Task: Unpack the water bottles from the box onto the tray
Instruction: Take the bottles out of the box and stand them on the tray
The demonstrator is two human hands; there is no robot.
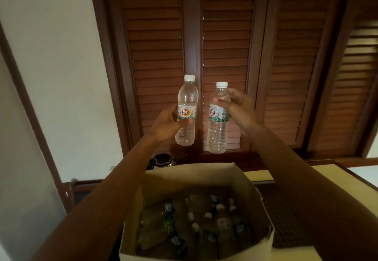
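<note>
Above the open box (196, 215) we hold two upright bottles before brown shutters (225, 35). Our left hand (165, 125) grips the left bottle (186, 111) at its label, and our right hand (237, 107) grips the right bottle (218, 117) near its shoulder. More bottles (204, 226) lie and stand inside the box.

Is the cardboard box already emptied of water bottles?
No, the cardboard box still holds many bottles, while the left hand and right hand each hold one above it.
</note>
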